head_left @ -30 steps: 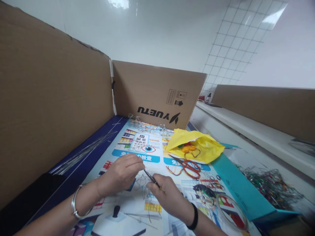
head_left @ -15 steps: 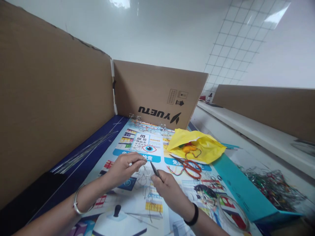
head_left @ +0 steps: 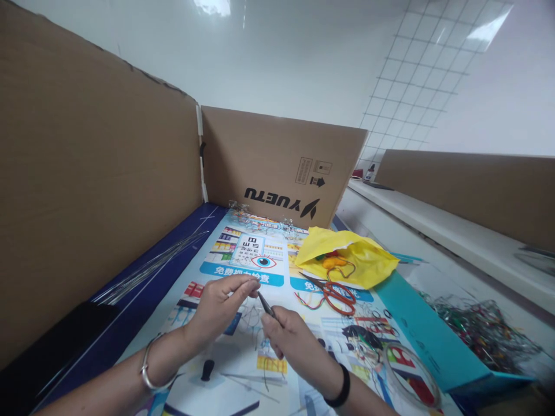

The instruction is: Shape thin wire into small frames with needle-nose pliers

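Observation:
My left hand (head_left: 223, 303), with a silver bangle at the wrist, is closed in a pinch on a thin wire, most of it hidden by the fingers. My right hand (head_left: 295, 341), a black band on its wrist, grips needle-nose pliers (head_left: 266, 304). Their dark, narrow tip points up and left, close to my left fingertips; whether it touches the wire I cannot tell. Thin bent wires (head_left: 251, 315) show faintly below the hands. To the right lie red-handled scissors (head_left: 340, 297), beside a yellow pouch (head_left: 368, 263) with orange and red material inside.
A printed mat (head_left: 208, 341) covers the table. Straight wires (head_left: 151, 268) lie at the left by a cardboard wall (head_left: 99, 173). Another cardboard panel (head_left: 260, 156) stands behind. Tangled wire pieces (head_left: 485, 335) fill the right side near a turquoise flap (head_left: 433, 329). A round clear dish (head_left: 411, 375) sits front right.
My left hand has shifted slightly down and right. The pliers have moved left and up, so their tip is now nearer my left fingertips. The scissors and pouch stay put.

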Motion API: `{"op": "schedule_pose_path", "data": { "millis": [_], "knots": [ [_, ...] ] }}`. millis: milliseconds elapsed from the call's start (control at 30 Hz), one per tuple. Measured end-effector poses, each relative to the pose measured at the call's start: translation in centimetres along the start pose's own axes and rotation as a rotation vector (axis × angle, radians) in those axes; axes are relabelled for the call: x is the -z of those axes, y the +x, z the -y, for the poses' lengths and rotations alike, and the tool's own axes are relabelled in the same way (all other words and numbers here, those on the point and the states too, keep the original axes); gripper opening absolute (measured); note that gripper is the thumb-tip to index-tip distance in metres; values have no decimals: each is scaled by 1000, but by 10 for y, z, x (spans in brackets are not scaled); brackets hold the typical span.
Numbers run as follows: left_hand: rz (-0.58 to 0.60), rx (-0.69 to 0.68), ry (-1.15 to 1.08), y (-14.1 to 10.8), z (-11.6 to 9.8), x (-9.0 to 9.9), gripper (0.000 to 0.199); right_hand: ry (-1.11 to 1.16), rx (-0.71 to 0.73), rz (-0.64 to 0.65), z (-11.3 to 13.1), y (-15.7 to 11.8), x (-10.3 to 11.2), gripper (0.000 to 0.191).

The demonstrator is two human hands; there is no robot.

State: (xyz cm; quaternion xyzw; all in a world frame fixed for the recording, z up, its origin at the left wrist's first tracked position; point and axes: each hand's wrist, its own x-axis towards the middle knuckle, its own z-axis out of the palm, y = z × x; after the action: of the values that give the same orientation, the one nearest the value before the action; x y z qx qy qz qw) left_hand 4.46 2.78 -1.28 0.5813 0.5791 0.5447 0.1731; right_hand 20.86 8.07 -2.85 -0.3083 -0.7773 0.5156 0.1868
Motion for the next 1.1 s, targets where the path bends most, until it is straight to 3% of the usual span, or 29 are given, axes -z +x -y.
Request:
{"op": "schedule_pose_path", "data": {
  "millis": [267,567,700,833,1100],
  "knots": [
    [-22,-78,49,-2,0,-3,23,-17,2,-18,-5,0,-2,38],
    [21,-38,51,0,2,-2,23,-13,-10,-53,-14,3,-3,34],
    [168,-18,90,8,1,4,21,-25,-9,-68,-18,4,-3,33],
    [341,-79,269,16,-5,14,22,-81,-15,-50,-15,3,-3,31],
    [509,-265,529,17,-16,30,25,-178,9,24,0,-2,1,31]
  ]
}}
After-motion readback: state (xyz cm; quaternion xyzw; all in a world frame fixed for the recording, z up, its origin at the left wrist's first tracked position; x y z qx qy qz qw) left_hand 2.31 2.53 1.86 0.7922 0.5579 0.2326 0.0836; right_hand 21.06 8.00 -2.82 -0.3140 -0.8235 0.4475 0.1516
